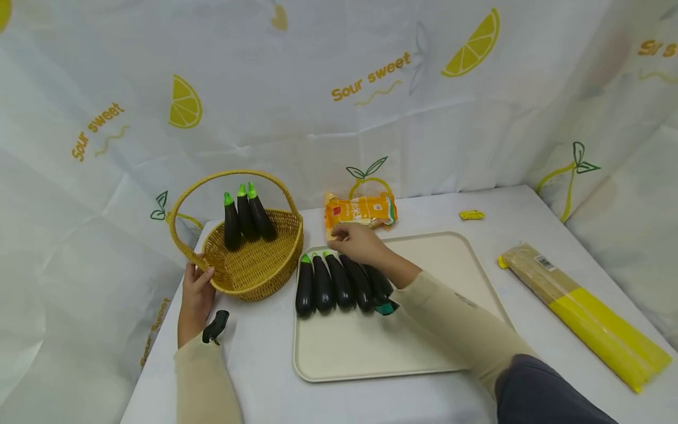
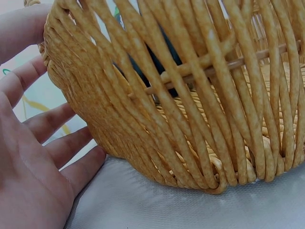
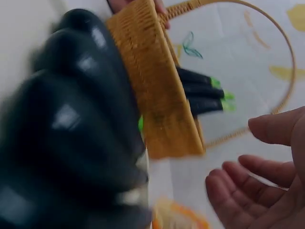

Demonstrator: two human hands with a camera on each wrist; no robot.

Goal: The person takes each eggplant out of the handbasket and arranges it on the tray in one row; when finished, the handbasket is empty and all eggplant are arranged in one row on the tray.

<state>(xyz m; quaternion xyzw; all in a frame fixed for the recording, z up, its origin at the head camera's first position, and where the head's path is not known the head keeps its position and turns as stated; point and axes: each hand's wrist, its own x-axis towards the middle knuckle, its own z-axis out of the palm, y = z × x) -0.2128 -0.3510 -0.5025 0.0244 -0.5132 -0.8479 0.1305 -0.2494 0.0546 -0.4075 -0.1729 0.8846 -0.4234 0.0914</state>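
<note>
Dark right sleeve (image 1: 545, 388) nearest; right hand (image 1: 360, 242) empty, left hand (image 1: 197, 295) on basket

The dark sleeve, at near right, gives way to a beige cuff (image 1: 450, 321) slanting far and left across the tray (image 1: 371, 356); the right hand hovers by the tray's far edge, near the orange packet (image 1: 365, 209); contact with the packet cannot be told. Thumb stands well apart from loosely bent fingers; nothing is in its grasp.

Five tray eggplants (image 1: 341, 285) lie side by side on the tray's left half, caps to the far side, the rightmost partly covered by the arm; three basket eggplants (image 1: 245, 217) lean together at the far side of the wicker basket (image 1: 267, 287), at left, caps up.

The left hand is at the basket's left side, thumb over the rim, fingers spread along the outer wall; a light pinch by appearance, pressure not determinable.

Method, as judged: the step concerns eggplants between tray and basket; direction is not settled by the view. Take one at a time, round the stout body, since glossy skin may slip; lift clear of neighbours lest the row roll; pass well clear of the handle (image 1: 235, 172); the left hand should brace the basket against tipping.
</note>
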